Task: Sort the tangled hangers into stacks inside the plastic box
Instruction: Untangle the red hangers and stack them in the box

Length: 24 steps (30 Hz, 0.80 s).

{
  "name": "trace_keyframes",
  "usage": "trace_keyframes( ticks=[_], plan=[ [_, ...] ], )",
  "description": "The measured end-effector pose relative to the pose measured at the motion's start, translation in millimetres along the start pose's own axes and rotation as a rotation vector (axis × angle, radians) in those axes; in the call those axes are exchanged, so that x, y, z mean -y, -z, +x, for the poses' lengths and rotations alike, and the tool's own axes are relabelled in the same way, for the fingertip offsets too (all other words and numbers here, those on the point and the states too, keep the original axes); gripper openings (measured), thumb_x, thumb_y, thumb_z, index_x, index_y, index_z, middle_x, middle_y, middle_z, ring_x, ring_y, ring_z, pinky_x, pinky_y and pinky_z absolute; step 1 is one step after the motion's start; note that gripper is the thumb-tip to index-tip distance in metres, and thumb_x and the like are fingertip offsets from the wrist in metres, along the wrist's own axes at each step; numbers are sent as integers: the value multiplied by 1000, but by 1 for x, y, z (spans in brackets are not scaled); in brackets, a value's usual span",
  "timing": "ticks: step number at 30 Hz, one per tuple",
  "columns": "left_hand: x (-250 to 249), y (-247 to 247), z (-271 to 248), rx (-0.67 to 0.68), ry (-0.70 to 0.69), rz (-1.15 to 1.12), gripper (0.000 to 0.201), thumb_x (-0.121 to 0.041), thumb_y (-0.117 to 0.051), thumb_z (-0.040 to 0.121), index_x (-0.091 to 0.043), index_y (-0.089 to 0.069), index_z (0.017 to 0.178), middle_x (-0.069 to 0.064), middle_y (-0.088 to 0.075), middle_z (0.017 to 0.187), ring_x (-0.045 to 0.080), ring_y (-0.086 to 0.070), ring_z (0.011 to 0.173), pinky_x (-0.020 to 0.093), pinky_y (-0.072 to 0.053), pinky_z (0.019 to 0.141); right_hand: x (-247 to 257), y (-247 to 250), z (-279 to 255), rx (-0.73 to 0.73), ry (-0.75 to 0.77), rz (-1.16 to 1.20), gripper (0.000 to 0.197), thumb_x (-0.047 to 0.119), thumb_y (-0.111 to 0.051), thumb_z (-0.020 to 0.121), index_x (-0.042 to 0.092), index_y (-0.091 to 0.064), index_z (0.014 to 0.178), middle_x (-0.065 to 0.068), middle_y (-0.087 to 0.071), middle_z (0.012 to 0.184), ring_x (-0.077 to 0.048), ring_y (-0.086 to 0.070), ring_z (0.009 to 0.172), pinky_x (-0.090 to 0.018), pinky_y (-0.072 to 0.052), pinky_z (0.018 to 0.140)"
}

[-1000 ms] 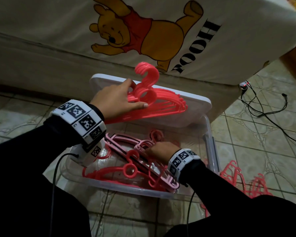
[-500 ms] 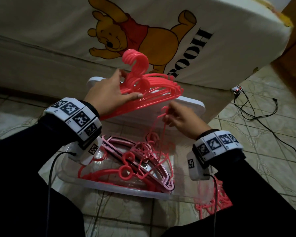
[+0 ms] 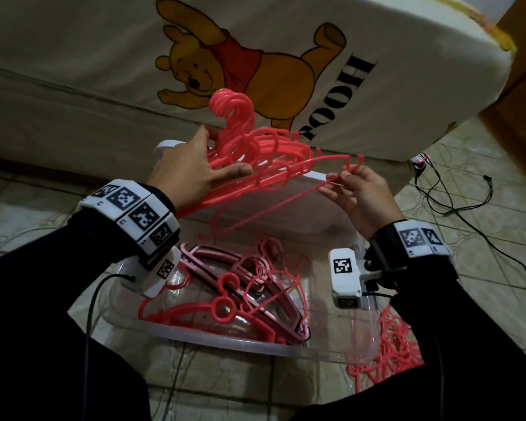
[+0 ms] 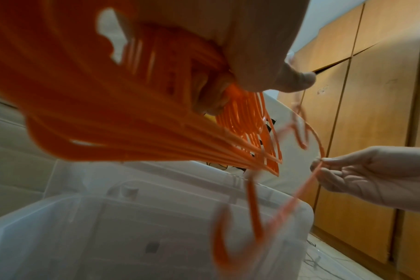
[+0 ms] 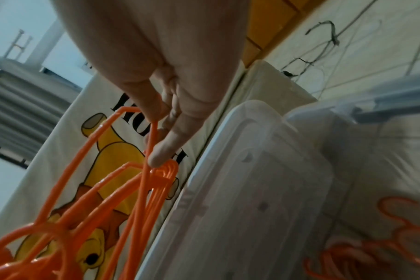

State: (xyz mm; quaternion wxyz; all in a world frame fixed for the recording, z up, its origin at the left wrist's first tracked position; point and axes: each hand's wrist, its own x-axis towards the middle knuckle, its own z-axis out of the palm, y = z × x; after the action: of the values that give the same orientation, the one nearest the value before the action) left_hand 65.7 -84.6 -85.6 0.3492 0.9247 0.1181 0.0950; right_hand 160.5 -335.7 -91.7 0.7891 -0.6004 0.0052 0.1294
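Note:
My left hand (image 3: 192, 174) grips a thick stack of coral-red hangers (image 3: 255, 153) near their hooks, held above the back of the clear plastic box (image 3: 225, 344). My right hand (image 3: 356, 192) pinches the end of one thin red hanger (image 3: 274, 208) whose other arm hangs down over the box. In the left wrist view the stack (image 4: 132, 113) fills the frame, with the right hand (image 4: 362, 170) pinching the single hanger (image 4: 300, 195). The right wrist view shows my fingertips (image 5: 161, 155) on that hanger's corner. Inside the box lie pink hangers (image 3: 240, 268) and loose red ones (image 3: 213, 308).
The box's white lid (image 3: 286, 205) leans behind it against a mattress with a bear print (image 3: 255, 71). More tangled red hangers (image 3: 389, 350) lie on the tiled floor right of the box. Black cables (image 3: 456, 202) run across the floor at right. Wooden cupboard doors (image 4: 372, 94) stand behind.
My right hand left the box, rose with one red hanger and carried it up and right. The left hand lifted its stack higher.

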Motion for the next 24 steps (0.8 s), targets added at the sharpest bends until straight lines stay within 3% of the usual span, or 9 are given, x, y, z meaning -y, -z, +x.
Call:
trace_keyframes(
  ticks=[6,11,15,18,22,24],
  plan=[
    [-1,-11,-1,24,-31,-8,98,-96,-47,43,-31,-45,117,-7,-64,98,18,-62,97,42,-50,91,-15,-10,0,-7,-77,139,19,-5,-38,97,3,-46,82,-17,-56,80,-18,-64,57,-32,-60,62],
    [1,-14,1,90,-56,16,71,-84,-53,51,-41,-38,106,-13,-59,93,11,-57,86,30,-45,81,-29,-14,2,-5,-159,178,19,-5,-36,98,-2,-50,84,-14,-57,78,-18,-65,55,-32,-60,64],
    [0,-14,2,154,-71,42,72,-84,-53,49,-42,-37,105,-10,-62,103,13,-60,92,37,-50,88,-33,-12,3,-29,-198,209,21,-4,-39,97,-2,-52,80,-15,-60,77,-20,-67,59,-34,-59,66],
    [-1,-14,1,181,-84,78,66,-76,-63,56,-41,-37,105,-4,-64,114,15,-61,97,34,-48,88,-36,-11,5,-58,-227,236,19,-4,-39,97,-4,-51,82,-18,-58,81,-24,-65,64,-34,-60,63],
    [-2,-13,0,181,-98,76,53,-60,-65,67,-36,-39,107,-10,-64,97,15,-64,90,34,-50,84,-37,-9,5,-82,-254,233,19,-5,-39,97,-5,-51,82,-20,-59,82,-26,-64,68,-33,-60,60],
    [-2,-12,-1,178,-93,69,46,-57,-59,71,-36,-41,107,-8,-66,99,16,-64,88,38,-50,85,-38,-10,6,-66,-243,214,18,-5,-40,96,-5,-52,83,-20,-59,82,-25,-67,64,-32,-60,60]
  ],
)
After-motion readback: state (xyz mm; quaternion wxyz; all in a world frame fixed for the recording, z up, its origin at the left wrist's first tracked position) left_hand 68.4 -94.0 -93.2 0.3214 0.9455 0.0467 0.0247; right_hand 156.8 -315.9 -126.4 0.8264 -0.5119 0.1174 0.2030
